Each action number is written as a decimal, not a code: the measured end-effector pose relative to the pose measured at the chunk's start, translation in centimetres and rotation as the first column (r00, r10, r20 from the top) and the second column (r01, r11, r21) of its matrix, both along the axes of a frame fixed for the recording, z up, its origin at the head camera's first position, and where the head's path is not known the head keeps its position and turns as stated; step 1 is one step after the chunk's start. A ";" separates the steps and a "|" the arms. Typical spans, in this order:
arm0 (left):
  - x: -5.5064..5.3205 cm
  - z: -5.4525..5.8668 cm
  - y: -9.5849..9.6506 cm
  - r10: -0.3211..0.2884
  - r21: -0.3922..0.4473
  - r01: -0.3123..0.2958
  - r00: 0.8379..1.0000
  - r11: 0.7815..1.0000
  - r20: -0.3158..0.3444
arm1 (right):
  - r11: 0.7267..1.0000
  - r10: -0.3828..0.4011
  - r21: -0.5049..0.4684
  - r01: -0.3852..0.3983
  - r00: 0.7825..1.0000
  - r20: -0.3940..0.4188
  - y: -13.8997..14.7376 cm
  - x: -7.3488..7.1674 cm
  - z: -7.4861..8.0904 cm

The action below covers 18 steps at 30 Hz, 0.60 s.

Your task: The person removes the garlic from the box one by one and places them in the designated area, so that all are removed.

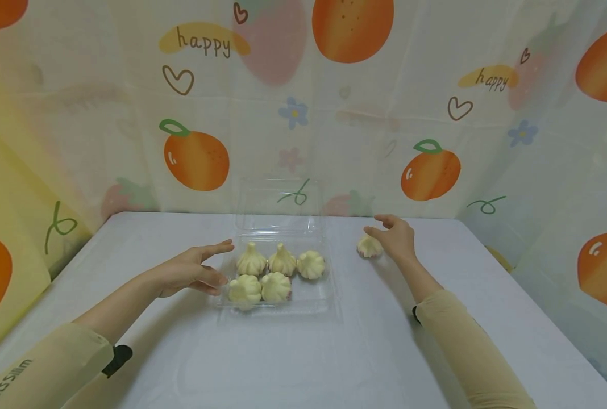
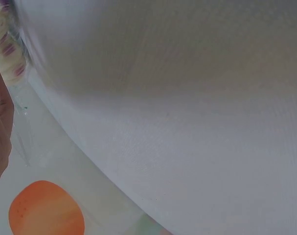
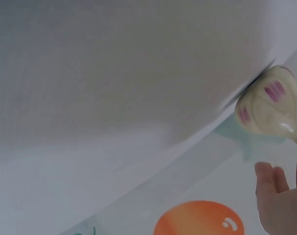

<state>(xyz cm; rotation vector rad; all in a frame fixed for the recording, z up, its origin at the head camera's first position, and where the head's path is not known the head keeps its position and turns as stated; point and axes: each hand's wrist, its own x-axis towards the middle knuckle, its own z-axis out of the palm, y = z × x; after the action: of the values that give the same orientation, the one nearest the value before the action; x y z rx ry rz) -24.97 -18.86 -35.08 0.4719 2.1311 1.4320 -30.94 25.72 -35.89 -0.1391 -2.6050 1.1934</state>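
A clear plastic container stands on the table with its lid raised at the back. Several pale garlic bulbs sit inside, three along the back row and two in front. My left hand is at the container's left wall, fingers extended and thumb lower down. Farther right, a single garlic bulb lies on the table. Around and just above it is my right hand, thumb and fingers apart. In the right wrist view this bulb shows purple streaks, and the fingertips are apart from it.
A white cloth covers the table. Behind it hangs a curtain printed with oranges and hearts, close to the table's back edge. The container's front right corner holds no bulb.
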 end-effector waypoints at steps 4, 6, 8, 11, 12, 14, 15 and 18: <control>0.0 0.0 0.0 -0.002 0.000 0.002 1.000 1.000 -0.001 | 0.998 -0.042 -0.042 0.040 0.997 -0.058 -0.3 0.0 0.2; 0.0 0.0 0.0 -0.002 0.001 0.002 1.000 1.000 -0.002 | 0.997 -0.059 -0.062 0.054 0.994 -0.087 -0.3 -0.1 0.4; 0.0 0.0 0.0 -0.003 0.001 0.003 1.000 1.000 -0.002 | 0.995 -0.075 -0.080 0.065 0.989 -0.131 -0.4 -0.2 0.5; 0.0 0.0 0.0 -0.003 0.000 0.003 1.000 1.000 -0.002 | 0.993 -0.076 -0.103 0.056 0.976 -0.204 -0.5 -0.2 0.9; 0.0 0.0 0.0 -0.002 -0.001 0.002 1.000 1.000 -0.002 | 0.992 -0.070 -0.114 0.045 0.972 -0.224 -0.7 -0.2 1.1; 0.0 0.0 0.0 -0.001 0.000 0.001 1.000 1.000 -0.002 | 0.991 -0.053 -0.136 0.018 0.965 -0.257 -1.0 0.0 1.6; 0.0 0.0 0.0 0.000 0.000 0.000 1.000 1.000 -0.001 | 0.989 -0.042 -0.150 0.002 0.964 -0.264 -1.2 0.2 1.8; 0.0 0.0 0.0 0.002 0.002 -0.002 1.000 1.000 0.001 | 0.981 -0.007 -0.190 -0.050 0.958 -0.285 -2.0 0.6 2.5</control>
<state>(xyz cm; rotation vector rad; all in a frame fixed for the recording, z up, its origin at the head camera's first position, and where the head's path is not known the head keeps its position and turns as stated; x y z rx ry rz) -24.93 -18.84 -35.13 0.4699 2.1298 1.4352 -30.39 23.71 -33.39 0.0229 -2.2452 1.3651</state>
